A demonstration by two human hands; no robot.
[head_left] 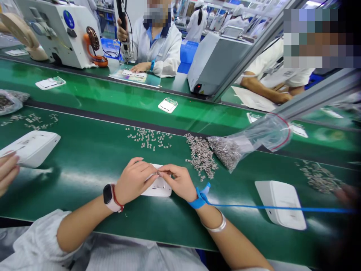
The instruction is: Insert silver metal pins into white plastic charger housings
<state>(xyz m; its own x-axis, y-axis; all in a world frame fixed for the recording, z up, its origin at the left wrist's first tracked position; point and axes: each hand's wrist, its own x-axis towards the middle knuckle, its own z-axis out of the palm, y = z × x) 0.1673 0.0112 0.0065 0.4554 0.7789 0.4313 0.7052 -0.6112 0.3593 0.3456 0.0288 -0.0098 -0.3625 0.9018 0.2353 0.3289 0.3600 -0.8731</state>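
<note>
Over a white plastic housing (161,188) on the green bench, my left hand (137,177) and my right hand (179,180) meet fingertip to fingertip. Both pinch at the same spot above the housing's slots. Whatever sits between the fingertips is too small to make out, perhaps a tiny metal piece. Beyond my hands lie scattered small metal clips (149,137). To their right is a denser heap of metal clips (202,154), beside a clear bag (228,150) partly filled with more. A blue wrist strap (199,199) circles my right wrist, its cord running off to the right.
Another white housing (283,205) stands on the right, and one at the left (36,148) is touched by another person's hand (8,171). Behind, housings with circuit boards (168,105) lie on a green belt (113,99). A co-worker (158,45) sits across, near grey machines (217,62).
</note>
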